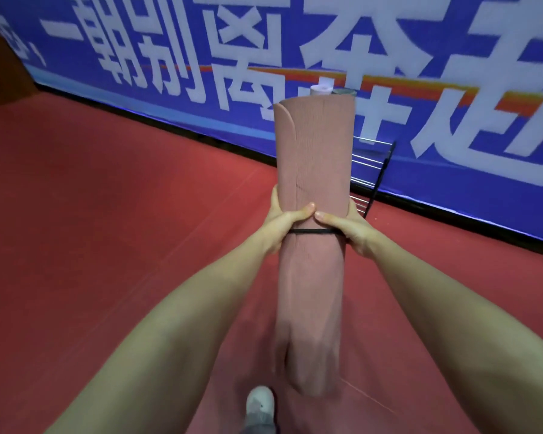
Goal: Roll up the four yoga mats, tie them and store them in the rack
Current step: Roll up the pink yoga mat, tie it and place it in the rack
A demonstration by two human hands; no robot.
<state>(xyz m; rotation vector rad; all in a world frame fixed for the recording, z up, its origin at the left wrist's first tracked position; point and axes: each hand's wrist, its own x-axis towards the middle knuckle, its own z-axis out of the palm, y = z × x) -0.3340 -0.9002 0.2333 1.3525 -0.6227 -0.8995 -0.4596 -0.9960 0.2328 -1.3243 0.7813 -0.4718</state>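
Note:
A rolled pink yoga mat (314,158) points away from me, held out in front at mid-frame. A thin black band (311,232) circles it near the middle. My left hand (284,222) grips the roll from the left and my right hand (345,228) from the right, thumbs almost touching on top. Behind the mat's far end stands a wire rack (370,170), mostly hidden by the roll. The tops of a white rolled mat (321,89) and a grey one (345,92) peek above the pink roll.
A blue banner (452,89) with large white characters runs along the wall behind the rack. Red floor (107,198) spreads all around. My white shoe (260,402) shows at the bottom edge. A brown object (0,67) sits at the far left.

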